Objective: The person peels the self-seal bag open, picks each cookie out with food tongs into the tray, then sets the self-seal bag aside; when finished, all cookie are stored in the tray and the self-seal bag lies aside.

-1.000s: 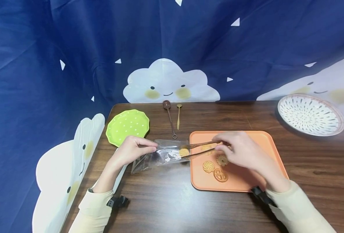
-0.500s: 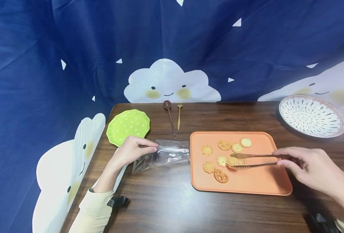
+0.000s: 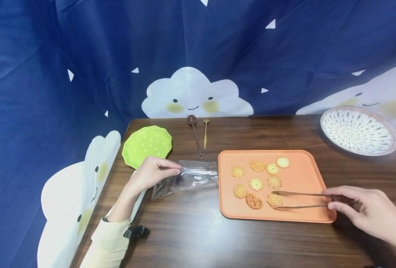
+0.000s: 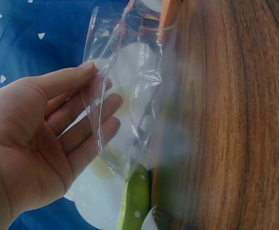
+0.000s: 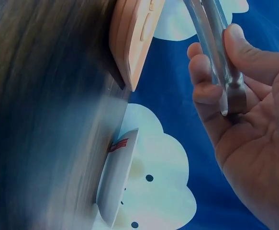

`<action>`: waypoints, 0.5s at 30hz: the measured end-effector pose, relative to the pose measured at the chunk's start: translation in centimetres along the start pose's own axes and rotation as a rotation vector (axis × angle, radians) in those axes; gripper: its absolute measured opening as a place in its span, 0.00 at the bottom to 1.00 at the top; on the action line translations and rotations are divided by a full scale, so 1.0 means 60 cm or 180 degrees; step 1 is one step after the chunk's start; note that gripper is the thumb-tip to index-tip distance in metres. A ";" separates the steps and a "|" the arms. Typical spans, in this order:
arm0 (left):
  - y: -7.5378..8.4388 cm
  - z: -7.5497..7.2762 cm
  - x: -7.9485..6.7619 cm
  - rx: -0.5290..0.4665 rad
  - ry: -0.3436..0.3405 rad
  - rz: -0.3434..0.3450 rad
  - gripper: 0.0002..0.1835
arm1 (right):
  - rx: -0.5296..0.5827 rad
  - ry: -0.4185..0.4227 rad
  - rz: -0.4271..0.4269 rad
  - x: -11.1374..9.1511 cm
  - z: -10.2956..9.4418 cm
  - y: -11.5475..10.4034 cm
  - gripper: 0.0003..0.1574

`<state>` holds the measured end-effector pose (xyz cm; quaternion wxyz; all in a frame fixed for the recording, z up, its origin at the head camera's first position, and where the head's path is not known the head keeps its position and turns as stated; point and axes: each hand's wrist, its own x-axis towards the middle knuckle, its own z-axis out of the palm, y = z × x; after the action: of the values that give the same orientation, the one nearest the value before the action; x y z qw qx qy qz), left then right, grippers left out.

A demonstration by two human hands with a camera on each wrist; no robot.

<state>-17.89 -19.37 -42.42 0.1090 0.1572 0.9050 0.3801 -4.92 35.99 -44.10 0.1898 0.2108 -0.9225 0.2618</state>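
My left hand (image 3: 152,173) pinches the edge of a clear plastic bag (image 3: 198,175) between thumb and finger. In the left wrist view the bag (image 4: 134,81) looks see-through and slack, with no cookie visible in it. My right hand (image 3: 369,208) holds a pair of brown metal tongs (image 3: 305,193) by the bent end. Their tips lie on either side of a swirl cookie (image 3: 275,200) on the orange tray (image 3: 305,217); whether they touch it is hard to tell. Several other cookies lie about it, among them a pretzel-shaped cookie (image 3: 254,201) and a plain round cookie (image 3: 283,162).
Behind the left hand sits a green dotted plate (image 3: 147,145). A brown long-handled spoon (image 3: 195,136) and a small gold spoon (image 3: 206,134) lie at the back of the wooden table (image 3: 184,230). A white patterned plate (image 3: 358,132) stands far right.
The right hand and tongs have drawn back rightward from the bag to the tray. The cookie between the tongs at the bag has left it; a swirl cookie now lies at the tray's front.
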 end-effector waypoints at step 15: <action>-0.002 0.002 -0.001 -0.0050 -0.0003 0.0011 0.08 | 0.0258 0.0383 0.0415 0.002 -0.033 -0.013 0.31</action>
<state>-17.84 -19.39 -42.55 0.1099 0.1581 0.9016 0.3873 -4.18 36.48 -42.18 0.2187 0.1417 -0.9099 0.3229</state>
